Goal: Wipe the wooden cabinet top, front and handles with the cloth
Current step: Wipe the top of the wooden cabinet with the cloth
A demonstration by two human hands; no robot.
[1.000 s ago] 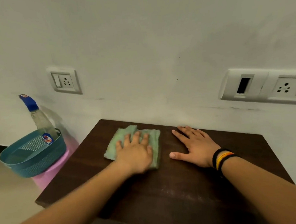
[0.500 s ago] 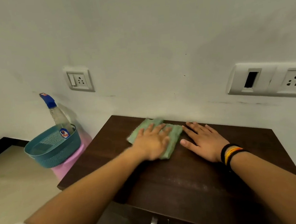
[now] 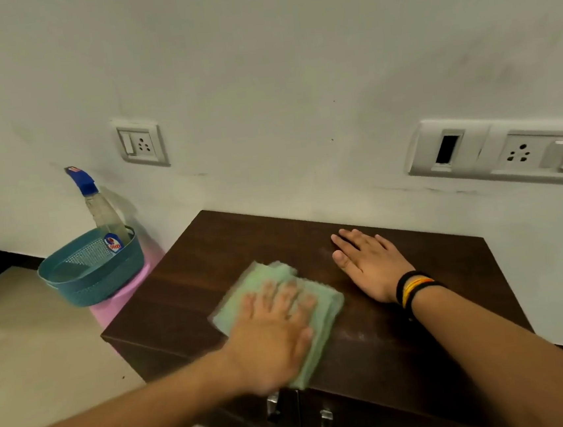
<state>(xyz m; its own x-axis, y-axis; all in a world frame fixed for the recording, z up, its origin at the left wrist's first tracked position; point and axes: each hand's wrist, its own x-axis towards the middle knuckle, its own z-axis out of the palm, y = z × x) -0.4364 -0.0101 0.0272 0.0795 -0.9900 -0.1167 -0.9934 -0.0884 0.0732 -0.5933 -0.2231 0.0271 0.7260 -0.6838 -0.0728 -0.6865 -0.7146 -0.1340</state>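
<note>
A dark wooden cabinet (image 3: 228, 249) stands against the white wall. A folded light green cloth (image 3: 262, 280) lies on its top near the front edge. My left hand (image 3: 271, 331) presses flat on the cloth with fingers spread, and the image is blurred there. My right hand (image 3: 367, 263) rests flat on the cabinet top to the right of the cloth, fingers apart, holding nothing; bands circle its wrist. Two metal door handles (image 3: 273, 408) show on the cabinet front, below the cloth.
A teal basket (image 3: 93, 276) with a spray bottle (image 3: 101, 210) in it sits on a pink stool (image 3: 126, 293) left of the cabinet. Wall sockets (image 3: 142, 144) and a switch panel (image 3: 508, 153) are on the wall. Beige floor lies at the left.
My left hand has dragged the cloth from the back of the cabinet top toward the front edge. My right hand stayed flat. The view tilted down, so the door handles show.
</note>
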